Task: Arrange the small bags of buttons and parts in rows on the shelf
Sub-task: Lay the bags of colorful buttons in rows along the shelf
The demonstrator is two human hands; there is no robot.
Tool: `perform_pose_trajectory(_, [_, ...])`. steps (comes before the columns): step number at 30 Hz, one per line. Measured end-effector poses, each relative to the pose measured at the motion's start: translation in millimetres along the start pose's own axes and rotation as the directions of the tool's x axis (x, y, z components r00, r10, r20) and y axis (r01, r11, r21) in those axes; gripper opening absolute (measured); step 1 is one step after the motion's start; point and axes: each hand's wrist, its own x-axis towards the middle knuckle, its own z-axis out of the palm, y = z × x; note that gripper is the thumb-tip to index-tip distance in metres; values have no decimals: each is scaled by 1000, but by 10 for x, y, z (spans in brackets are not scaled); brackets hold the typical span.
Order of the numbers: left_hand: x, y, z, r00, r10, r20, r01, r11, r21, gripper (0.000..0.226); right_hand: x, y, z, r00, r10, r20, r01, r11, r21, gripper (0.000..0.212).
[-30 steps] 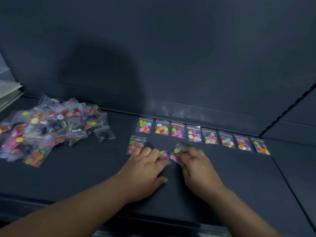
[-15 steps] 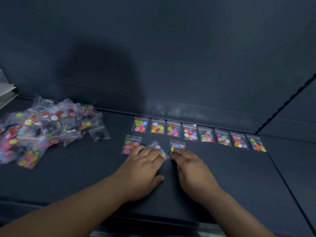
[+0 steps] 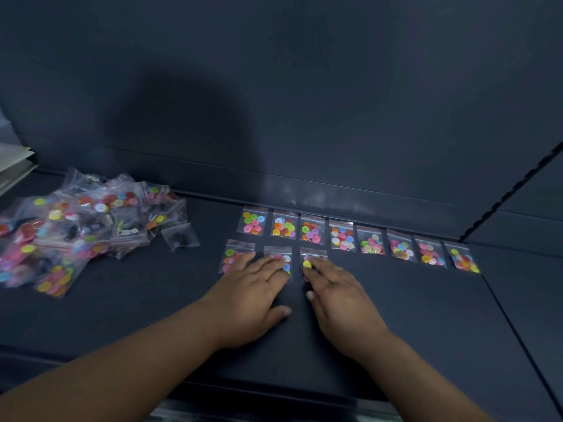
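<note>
A back row of several small clear bags of coloured buttons (image 3: 342,237) lies along the rear of the dark shelf (image 3: 426,315). In front of it a second row has three bags. My left hand (image 3: 253,295) lies flat, its fingertips resting on the first bag (image 3: 230,257) and the second bag (image 3: 285,263). My right hand (image 3: 338,293) lies flat beside it, fingertips pressing on the third bag (image 3: 308,261). Both hands partly hide these bags. Neither hand grips anything.
A loose heap of unsorted bags of buttons and dark parts (image 3: 79,229) lies at the left. One bag of black parts (image 3: 179,237) sits at the heap's right edge. White sheets (image 3: 13,166) stick out at far left. A shelf seam (image 3: 515,324) runs at right.
The second and third bags, tilted a second ago, now lie straight in the front row under my fingertips. Both hands stayed flat and shifted only slightly.
</note>
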Motion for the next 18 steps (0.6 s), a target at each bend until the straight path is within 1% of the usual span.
perform_pose_trajectory(5, [15, -52, 11, 1000, 9, -18, -9, 999, -41, 66, 7, -1, 14, 1000, 1, -17, -1, 1000, 1, 49])
perform_pose_trajectory(7, [5, -70, 19, 999, 9, -31, -10, 998, -58, 70, -1, -11, 11, 1000, 4, -23, -4, 1000, 2, 50])
perform_pose_trajectory(8, [-7, -83, 20, 998, 7, -59, -10, 998, -56, 74, -3, -24, 5, 999, 6, -33, -6, 1000, 5, 50])
perform_pose_trajectory(10, [-50, -125, 19, 991, -40, -126, 35, 999, -41, 78, 7, -78, -11, 999, -5, -53, 6, 1000, 13, 51])
perform_pose_trajectory(11, [-82, -148, 20, 985, -74, -157, 71, 997, -26, 76, 18, -124, -20, 998, -19, -54, 20, 1000, 17, 53])
perform_pose_trajectory(14, [-193, -207, 54, 961, -197, -195, 209, 977, 47, 60, 73, -277, 1, 996, -90, -25, 90, 996, 20, 65])
perform_pose_trajectory(16, [-249, -270, 118, 952, -229, -204, 239, 971, 23, 57, 121, -366, 35, 992, -127, 1, 127, 992, 13, 62])
perform_pose_trajectory(18, [-283, -300, 131, 955, -242, -173, 244, 970, -11, 63, 170, -417, 72, 990, -141, 21, 141, 990, 7, 55])
